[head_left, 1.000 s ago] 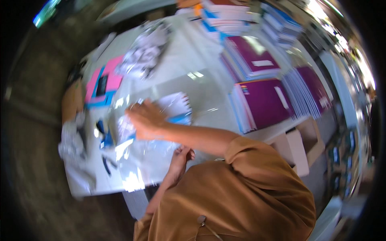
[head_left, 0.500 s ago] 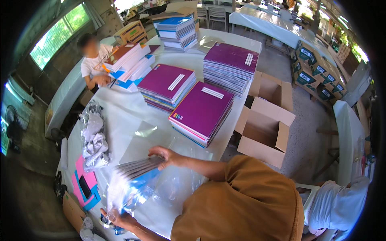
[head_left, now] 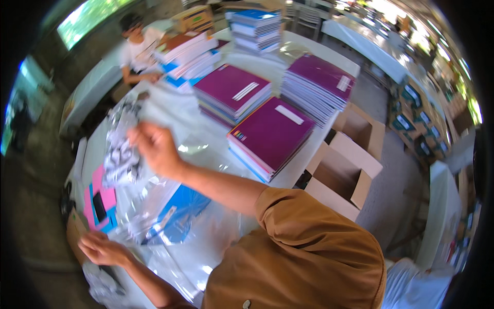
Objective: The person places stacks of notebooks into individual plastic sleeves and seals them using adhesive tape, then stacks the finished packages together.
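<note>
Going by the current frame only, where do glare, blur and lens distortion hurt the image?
Head view: white glare patches on the clear plastic near the blue cover; head view: right hand blurred; head view: window bright and lacking detail; head view: fisheye bending and dark corners toward the rim.

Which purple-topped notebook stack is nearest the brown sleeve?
The front purple-topped notebook stack; the left stack and right stack stand farther from the brown sleeve.

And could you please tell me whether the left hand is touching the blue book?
Apart: the head view shows a visible gap between the left hand and the nearest edge of the blue book.
</note>
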